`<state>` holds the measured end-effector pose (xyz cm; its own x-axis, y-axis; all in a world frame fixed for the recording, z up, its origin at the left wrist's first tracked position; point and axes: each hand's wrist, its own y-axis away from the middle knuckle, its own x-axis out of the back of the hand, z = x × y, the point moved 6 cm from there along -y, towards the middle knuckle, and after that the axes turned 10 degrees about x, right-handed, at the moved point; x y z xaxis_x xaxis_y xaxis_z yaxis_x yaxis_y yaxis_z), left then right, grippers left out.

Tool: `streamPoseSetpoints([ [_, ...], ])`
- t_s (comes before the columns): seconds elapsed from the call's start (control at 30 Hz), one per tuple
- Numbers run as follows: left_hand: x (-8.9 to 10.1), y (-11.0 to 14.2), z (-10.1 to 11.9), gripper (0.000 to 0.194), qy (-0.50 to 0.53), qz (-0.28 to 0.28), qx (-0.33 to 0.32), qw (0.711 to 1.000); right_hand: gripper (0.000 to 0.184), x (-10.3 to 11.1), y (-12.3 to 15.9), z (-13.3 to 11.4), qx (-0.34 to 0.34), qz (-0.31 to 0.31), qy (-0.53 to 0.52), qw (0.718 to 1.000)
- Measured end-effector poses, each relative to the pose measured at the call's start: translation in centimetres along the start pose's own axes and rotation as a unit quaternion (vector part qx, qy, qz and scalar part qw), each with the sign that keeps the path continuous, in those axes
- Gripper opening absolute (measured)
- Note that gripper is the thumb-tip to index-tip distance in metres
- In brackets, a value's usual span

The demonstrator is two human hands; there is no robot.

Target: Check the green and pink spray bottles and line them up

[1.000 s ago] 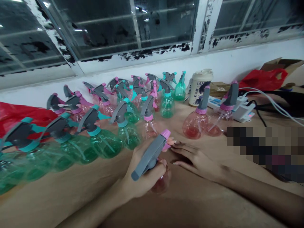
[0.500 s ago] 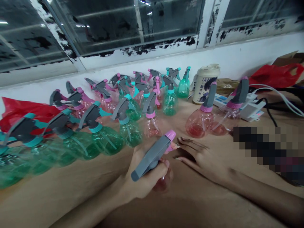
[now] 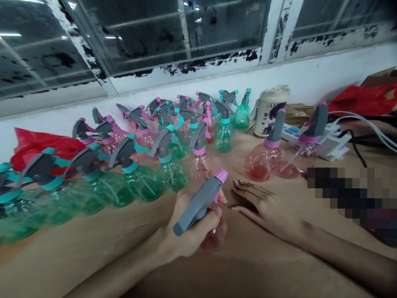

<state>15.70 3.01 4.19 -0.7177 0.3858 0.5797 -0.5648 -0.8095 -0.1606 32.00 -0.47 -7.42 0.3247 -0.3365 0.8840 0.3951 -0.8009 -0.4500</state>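
My left hand (image 3: pixel 192 223) is wrapped round the neck of a pink spray bottle (image 3: pixel 214 238) with a grey and pink trigger head, a finger at its trigger. Most of the bottle's neck is hidden by the hand. To its right, my right hand (image 3: pixel 263 207) rests on the table with fingers stretched out, holding nothing. Just beyond the right hand stand two pink spray bottles, a nearer one (image 3: pixel 259 165) and another (image 3: pixel 294 161) beside it. A smaller pink bottle (image 3: pixel 201 163) stands behind the held one, next to a green spray bottle (image 3: pixel 174 174).
Several green spray bottles (image 3: pixel 144 184) line the table's left side, with more pink and green ones behind. A red plastic bag (image 3: pixel 40 145) lies far left. A paper cup (image 3: pixel 269 111), a power strip (image 3: pixel 331 145) with cables and another red bag (image 3: pixel 359 99) are at the back right.
The view has shifted slightly, so the background bottles appear a little further right. Both hands keep nearly the same pose, the left still round the spray bottle.
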Motion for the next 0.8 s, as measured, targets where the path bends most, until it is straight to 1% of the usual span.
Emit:
streamPoseSetpoints([
  [0.13,0.1,0.2,-0.2,0.012,0.007,0.013,-0.015,1.000,0.047,0.0,0.0,0.0,0.001,0.008,-0.004,1.000],
  [0.23,0.1,0.1,-0.3,0.015,-0.003,0.028,-0.010,1.000,0.048,-0.1,0.0,0.1,0.003,0.004,-0.007,1.000],
  [0.33,0.1,0.1,0.1,0.023,-0.003,0.037,-0.025,0.999,0.047,-0.2,0.0,0.1,0.011,-0.002,-0.012,1.000],
  [0.43,0.0,0.2,0.3,0.030,0.001,0.035,-0.042,0.999,0.042,-0.1,0.0,-0.1,0.029,0.000,-0.026,0.999],
  [0.57,0.0,0.2,-0.5,0.029,-0.007,0.049,-0.012,0.999,0.041,-0.2,0.0,-0.2,0.034,-0.004,-0.031,0.999],
  [0.73,-0.1,0.1,-0.7,0.017,-0.005,0.046,0.003,0.999,0.043,-0.3,0.1,0.0,0.025,-0.024,-0.031,0.999],
  [0.8,-0.1,0.1,-0.5,0.022,0.013,0.041,0.010,0.999,0.044,-0.3,0.1,0.2,0.023,-0.027,-0.034,0.999],
])
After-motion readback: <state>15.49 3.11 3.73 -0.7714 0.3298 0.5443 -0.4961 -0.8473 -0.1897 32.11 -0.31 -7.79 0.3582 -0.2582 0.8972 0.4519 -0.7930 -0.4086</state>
